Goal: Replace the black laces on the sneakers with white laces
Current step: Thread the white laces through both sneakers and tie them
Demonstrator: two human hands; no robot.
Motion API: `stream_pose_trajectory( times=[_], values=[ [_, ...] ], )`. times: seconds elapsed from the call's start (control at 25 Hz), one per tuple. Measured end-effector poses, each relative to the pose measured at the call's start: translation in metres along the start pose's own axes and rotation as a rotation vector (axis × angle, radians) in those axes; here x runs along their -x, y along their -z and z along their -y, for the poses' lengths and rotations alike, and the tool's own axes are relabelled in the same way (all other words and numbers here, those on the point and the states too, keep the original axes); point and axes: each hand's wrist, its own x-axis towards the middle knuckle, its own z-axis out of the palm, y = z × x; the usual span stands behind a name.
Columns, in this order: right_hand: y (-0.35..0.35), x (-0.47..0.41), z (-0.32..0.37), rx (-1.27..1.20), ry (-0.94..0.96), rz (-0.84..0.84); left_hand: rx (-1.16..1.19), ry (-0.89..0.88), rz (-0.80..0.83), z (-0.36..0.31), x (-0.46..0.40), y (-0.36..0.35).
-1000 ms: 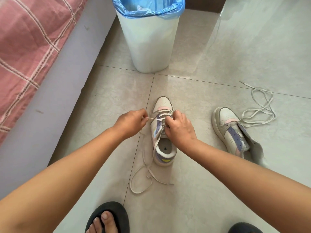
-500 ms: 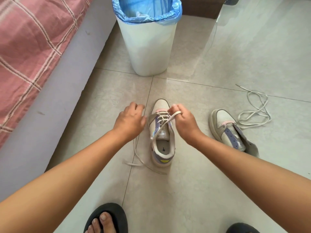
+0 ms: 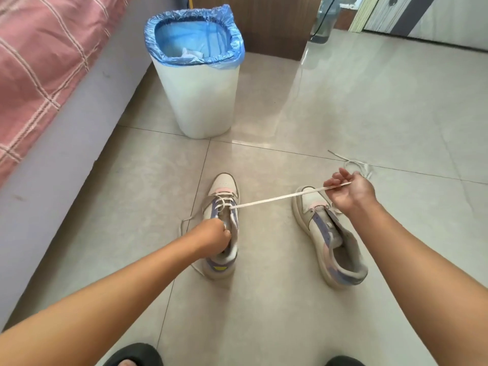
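A white and purple sneaker [image 3: 223,192] stands on the floor with a white lace [image 3: 274,198] crossed through its front eyelets. My right hand [image 3: 350,191] pinches that lace and holds it taut, out to the right above the second sneaker [image 3: 330,241]. My left hand [image 3: 211,237] grips the first sneaker at its tongue and collar. The lace's other end [image 3: 184,223] trails on the floor left of the shoe. The second sneaker has no lace in its eyelets. A loose white lace [image 3: 356,165] lies on the tiles beyond my right hand.
A white bin [image 3: 200,101] with a blue liner stands just beyond the sneakers. A bed with a pink checked cover [image 3: 39,62] runs along the left. My sandalled feet [image 3: 132,357] are at the bottom edge. A wooden cabinet [image 3: 264,25] stands behind the bin.
My right hand has pulled the lace out to the right, drawing it taut. My left hand has moved from the shoe's left side onto its tongue. The camera has tilted up.
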Motion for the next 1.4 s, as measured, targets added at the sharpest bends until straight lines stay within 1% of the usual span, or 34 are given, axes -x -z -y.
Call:
stream_pose_trajectory(
  times=[0.12, 0.2, 0.28, 0.36, 0.4, 0.48, 0.52, 0.56, 0.6, 0.64, 0.72, 0.84, 0.88, 0.92, 1.0, 1.04, 1.12, 1.2, 1.28, 1.32, 1.4],
  values=[
    [0.017, -0.009, 0.025, 0.009, 0.021, 0.021, -0.069, 0.113, -0.039, 0.0, -0.011, 0.015],
    [0.029, -0.014, 0.038, 0.025, 0.04, 0.015, -0.084, 0.171, -0.095, 0.009, -0.016, 0.02],
    [0.042, -0.018, 0.052, 0.021, 0.056, -0.003, 0.051, 0.216, -0.108, 0.019, -0.017, 0.02],
    [0.054, -0.021, 0.061, 0.032, 0.077, -0.033, 0.358, 0.286, -0.112, 0.028, -0.023, 0.019],
    [0.059, -0.021, 0.062, 0.035, 0.086, -0.045, 0.578, 0.336, -0.113, 0.03, -0.027, 0.02],
    [0.063, -0.019, 0.062, 0.078, 0.081, -0.087, 1.185, 0.409, -0.125, 0.029, -0.036, 0.017],
    [0.063, -0.017, 0.061, 0.125, 0.077, -0.115, 1.514, 0.414, -0.136, 0.024, -0.038, 0.017],
    [0.061, -0.014, 0.06, 0.166, 0.077, -0.129, 1.721, 0.425, -0.168, 0.022, -0.04, 0.017],
    [0.057, -0.012, 0.059, 0.193, 0.078, -0.126, 1.796, 0.43, -0.2, 0.02, -0.042, 0.018],
    [0.053, -0.01, 0.057, 0.201, 0.079, -0.114, 1.776, 0.431, -0.201, 0.018, -0.042, 0.02],
    [0.045, -0.009, 0.057, 0.206, 0.079, -0.068, 1.703, 0.415, -0.153, 0.017, -0.039, 0.023],
    [0.033, -0.005, 0.056, 0.299, 0.113, 0.04, 1.574, 0.381, -0.069, 0.02, -0.033, 0.03],
    [0.024, 0.0, 0.055, 0.351, 0.127, 0.085, 1.598, 0.372, -0.061, 0.021, -0.032, 0.037],
    [0.012, 0.008, 0.053, 0.416, 0.144, 0.136, 1.669, 0.339, -0.056, 0.018, -0.028, 0.048],
    [-0.028, 0.033, 0.055, 0.524, 0.181, 0.26, 1.875, 0.241, -0.116, 0.004, -0.016, 0.085],
    [-0.054, 0.049, 0.057, 0.552, 0.199, 0.333, 1.903, 0.172, -0.158, -0.005, -0.009, 0.108],
    [-0.108, 0.087, 0.064, 0.564, 0.242, 0.495, 1.788, 0.036, -0.245, -0.026, 0.008, 0.153],
    [-0.16, 0.125, 0.072, 0.554, 0.297, 0.646, 1.672, -0.095, -0.38, -0.052, 0.031, 0.195],
    [-0.205, 0.16, 0.085, 0.535, 0.387, 0.754, 1.603, -0.271, -0.479, -0.076, 0.056, 0.231],
    [-0.224, 0.177, 0.096, 0.543, 0.463, 0.777, 1.59, -0.371, -0.5, -0.089, 0.072, 0.249],
    [-0.253, 0.209, 0.12, 0.585, 0.653, 0.744, 1.622, -0.469, -0.492, -0.108, 0.096, 0.281]
  ],
)
